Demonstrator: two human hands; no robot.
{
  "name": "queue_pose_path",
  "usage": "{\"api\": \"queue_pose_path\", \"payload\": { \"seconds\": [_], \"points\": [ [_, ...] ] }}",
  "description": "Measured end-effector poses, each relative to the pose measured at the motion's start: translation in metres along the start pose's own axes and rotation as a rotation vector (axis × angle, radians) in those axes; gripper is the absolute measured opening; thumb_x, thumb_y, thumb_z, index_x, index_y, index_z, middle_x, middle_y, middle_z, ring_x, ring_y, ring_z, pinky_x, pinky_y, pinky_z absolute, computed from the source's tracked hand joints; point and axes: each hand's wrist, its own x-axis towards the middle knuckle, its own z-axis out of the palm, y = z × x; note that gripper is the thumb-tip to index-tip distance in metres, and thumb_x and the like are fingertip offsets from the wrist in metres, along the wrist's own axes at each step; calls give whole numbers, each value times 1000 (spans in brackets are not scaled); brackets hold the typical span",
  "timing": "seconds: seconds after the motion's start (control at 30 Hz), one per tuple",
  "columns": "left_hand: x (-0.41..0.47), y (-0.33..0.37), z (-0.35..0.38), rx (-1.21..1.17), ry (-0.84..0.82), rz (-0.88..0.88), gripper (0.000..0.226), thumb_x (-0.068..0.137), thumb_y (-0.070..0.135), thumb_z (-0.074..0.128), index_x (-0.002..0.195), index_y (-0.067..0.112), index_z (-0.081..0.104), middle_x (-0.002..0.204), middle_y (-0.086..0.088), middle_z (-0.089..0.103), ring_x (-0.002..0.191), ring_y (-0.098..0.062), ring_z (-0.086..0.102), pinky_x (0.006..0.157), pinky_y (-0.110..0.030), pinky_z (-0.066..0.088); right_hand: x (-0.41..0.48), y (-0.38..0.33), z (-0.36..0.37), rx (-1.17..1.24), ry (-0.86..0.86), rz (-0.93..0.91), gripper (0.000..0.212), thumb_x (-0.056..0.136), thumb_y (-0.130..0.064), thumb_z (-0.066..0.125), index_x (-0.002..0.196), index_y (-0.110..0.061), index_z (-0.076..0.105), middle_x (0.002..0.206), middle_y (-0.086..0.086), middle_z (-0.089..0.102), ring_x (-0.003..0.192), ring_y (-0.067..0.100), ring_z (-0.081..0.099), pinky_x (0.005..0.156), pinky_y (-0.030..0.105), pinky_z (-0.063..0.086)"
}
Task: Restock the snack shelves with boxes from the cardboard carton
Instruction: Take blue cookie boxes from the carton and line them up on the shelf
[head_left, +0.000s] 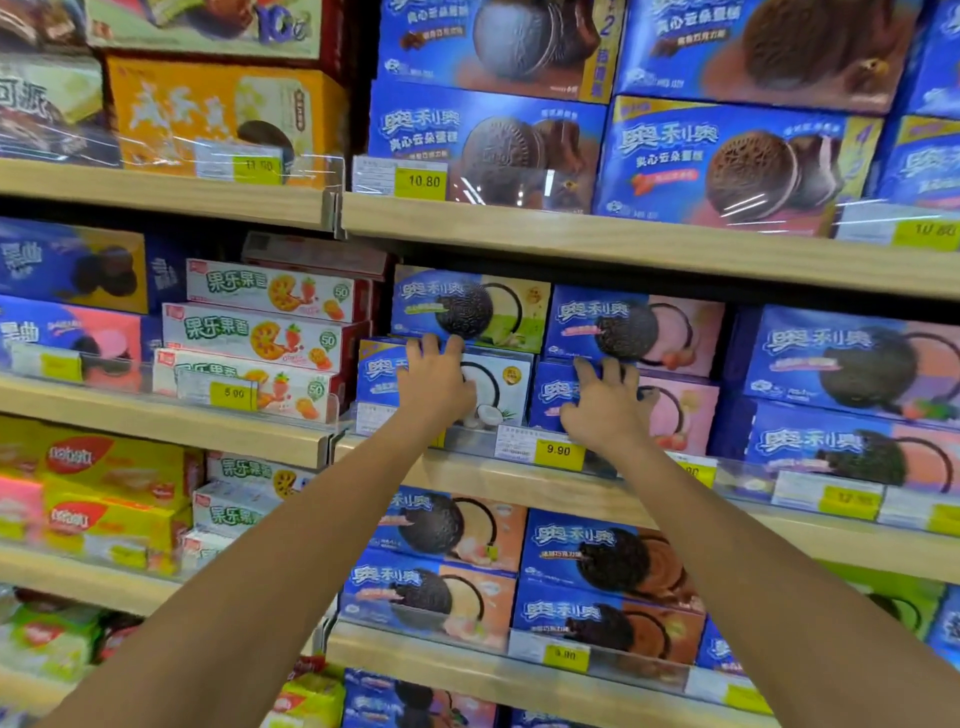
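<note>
Glossy cardboard boxes (628, 332); matt wood-look shelf (597, 244); clear plastic rail (753, 480).

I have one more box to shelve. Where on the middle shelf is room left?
Hardly any. A dark band lies between the top pink box and the shelf board above; a narrow slit separates that stack from the blue boxes on its right. Elsewhere boxes sit tightly packed.
</note>
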Motion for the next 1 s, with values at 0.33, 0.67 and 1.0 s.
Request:
{"api": "queue_pose_path", "payload": {
  "seconds": [0.33, 0.67, 1.0],
  "points": [
    [14, 0, 7, -94, -190, 29, 65, 93, 23, 49, 149, 17, 17, 157, -12, 7, 145, -37, -8, 115, -48, 19, -4, 2, 1, -4, 73, -28, 64, 85, -30, 49, 145, -24, 30, 146, 7, 30, 137, 31, 19, 108, 62, 22],
    [-37, 17, -22, -547, -265, -37, 56, 95, 18, 46, 147, 11, 26, 142, -19, 40, 116, -33, 50, 94, -45, 44, -29, -10, -15, 779, 253, 84, 39, 90, -4, 47, 128, -5, 53, 127, 10, 56, 110, 23, 53, 88, 26, 44],
    [-137, -4, -33, -999, -304, -200, 35, 95, 10, 49, 130, 10, 53, 134, -7, 53, 123, -22, 50, 99, -34, 42, -125, -46, -12, 1334, 36, 291, 28, 95, -2, 38, 80, -12, 59, 74, 6, 63, 53, 8, 58, 51, 17, 47]
  ]
}}
